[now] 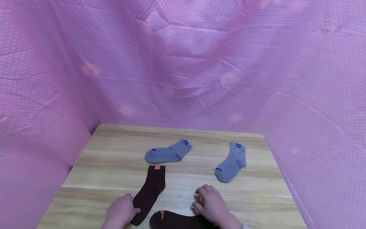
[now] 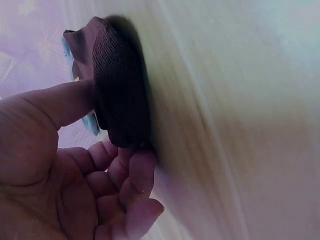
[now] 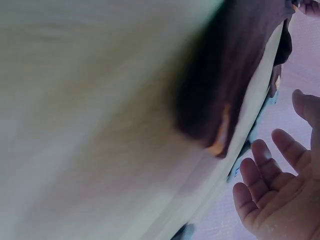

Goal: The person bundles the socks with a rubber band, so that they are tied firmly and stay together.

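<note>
At the front left of the table, my left hand [image 1: 121, 210] pinches the toe end of a dark brown sock [image 1: 151, 187] with an orange LC tag on its cuff. In the left wrist view the thumb lies on top of this sock [image 2: 122, 80] and the fingers curl at its lower edge. My right hand [image 1: 212, 203] is held over the cuff end of a second dark brown sock [image 1: 180, 221], partly cut off by the frame. The right wrist view shows that hand [image 3: 285, 192] with loosely bent fingers and nothing in them, apart from the sock [image 3: 225, 75].
Two grey socks with blue LC tags lie farther back, one grey sock [image 1: 168, 152] at centre and another grey sock [image 1: 232, 163] at the right. A thin yellow ring [image 1: 262, 200] lies on the wooden table [image 1: 114, 152]. Pink dotted cloth [image 1: 183, 63] hangs around the table.
</note>
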`<move>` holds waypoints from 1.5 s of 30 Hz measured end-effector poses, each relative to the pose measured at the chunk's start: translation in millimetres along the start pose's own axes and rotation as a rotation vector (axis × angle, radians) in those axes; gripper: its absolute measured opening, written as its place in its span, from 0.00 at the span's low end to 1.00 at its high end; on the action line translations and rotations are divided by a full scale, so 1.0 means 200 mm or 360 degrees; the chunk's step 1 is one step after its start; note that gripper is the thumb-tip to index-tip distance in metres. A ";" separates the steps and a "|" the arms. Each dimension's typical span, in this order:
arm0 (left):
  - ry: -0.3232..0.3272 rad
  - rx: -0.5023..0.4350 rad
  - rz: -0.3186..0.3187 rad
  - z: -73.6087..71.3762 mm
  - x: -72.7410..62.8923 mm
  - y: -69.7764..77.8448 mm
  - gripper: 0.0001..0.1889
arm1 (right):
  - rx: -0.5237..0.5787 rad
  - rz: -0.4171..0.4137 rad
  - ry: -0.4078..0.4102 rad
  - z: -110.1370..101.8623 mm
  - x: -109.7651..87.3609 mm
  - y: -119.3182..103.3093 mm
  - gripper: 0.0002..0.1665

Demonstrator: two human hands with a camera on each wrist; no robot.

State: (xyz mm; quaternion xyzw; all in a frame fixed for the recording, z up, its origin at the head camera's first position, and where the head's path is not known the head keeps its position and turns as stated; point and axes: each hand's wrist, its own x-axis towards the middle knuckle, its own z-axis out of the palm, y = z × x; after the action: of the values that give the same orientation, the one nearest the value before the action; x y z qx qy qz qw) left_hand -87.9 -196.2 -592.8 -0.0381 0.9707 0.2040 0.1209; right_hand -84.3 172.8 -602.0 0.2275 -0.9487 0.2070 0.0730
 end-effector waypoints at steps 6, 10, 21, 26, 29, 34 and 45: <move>0.0060 0.0042 0.0081 0.01 0.04 0.04 0.23 | -0.0078 -0.0056 -0.0113 0.03 0.10 -0.06 0.23; 0.0072 0.0076 0.0133 0.00 0.06 0.07 0.22 | -0.0132 -0.0093 -0.0159 0.05 0.15 -0.08 0.26; 0.0087 0.0117 0.0335 0.04 0.15 0.21 0.19 | -0.0168 -0.0012 -0.0152 0.08 0.13 -0.02 0.30; 0.0081 0.0137 0.0456 0.06 0.18 0.29 0.18 | -0.0176 0.0049 -0.0155 0.06 0.11 0.02 0.32; 0.0083 0.0150 0.0556 0.08 0.19 0.33 0.18 | -0.0168 0.0079 -0.0131 0.05 0.11 0.04 0.32; 0.0070 0.0177 0.0674 0.11 0.20 0.38 0.17 | -0.0172 0.0131 -0.0069 0.05 0.13 0.08 0.32; 0.0039 0.0120 0.0767 0.14 0.18 0.44 0.17 | -0.0089 0.0477 0.0000 0.09 0.25 0.17 0.20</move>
State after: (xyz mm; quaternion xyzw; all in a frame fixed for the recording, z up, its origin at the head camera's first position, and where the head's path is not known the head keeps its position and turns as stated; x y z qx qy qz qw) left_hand -127.1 -105.7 -591.7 0.1965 0.9601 0.1900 0.0582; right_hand -144.7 172.6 -619.2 0.0812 -0.9775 0.1889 0.0476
